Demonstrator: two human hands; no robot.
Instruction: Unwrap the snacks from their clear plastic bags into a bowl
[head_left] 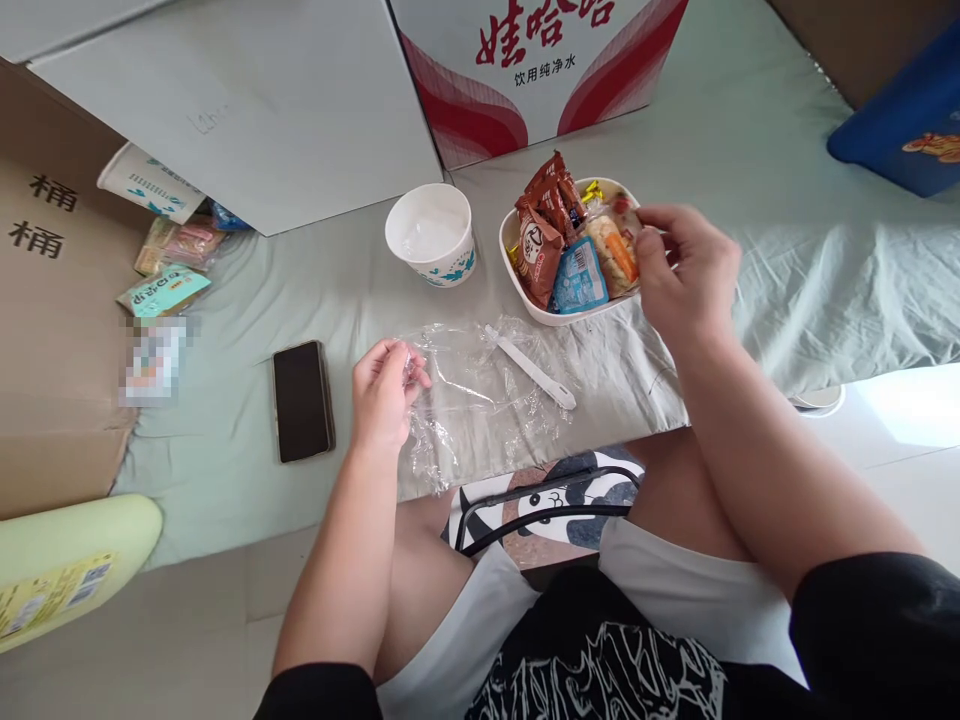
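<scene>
Head view. The surface (750, 150) is low and draped in a pale green cloth, creased, with its near edge hanging over the seated person's knees. A red-and-white printed carton (525, 70) stands at the back. Flattened brown cardboard (52, 350) lies on the left and a blue object (900, 120) at the far right.

Materials noted:
- A round white paper tub (442, 265) with a teal pattern at its base stands open.
- A glossy black phone (302, 400) lies flat and face up.
- Loose snack packets (176, 250) lie against the cardboard.
- A white, rounded-square bowl (540, 315) is heaped with foil and film packets, the brown packets (536, 255) standing uppermost.

A sheet of clear plastic film (487, 420) lies crumpled and shiny at the near edge of the surface, between the phone and the bowl. A white plastic fork (532, 370) rests on it at a slant.

The left hand (386, 395) has its grip pinched together on the film's left edge. The right hand (686, 270) sits at the bowl's right rim with its fingers curled against a clear-wrapped packet (611, 255). I cannot tell whether that grip is clamped on it.
</scene>
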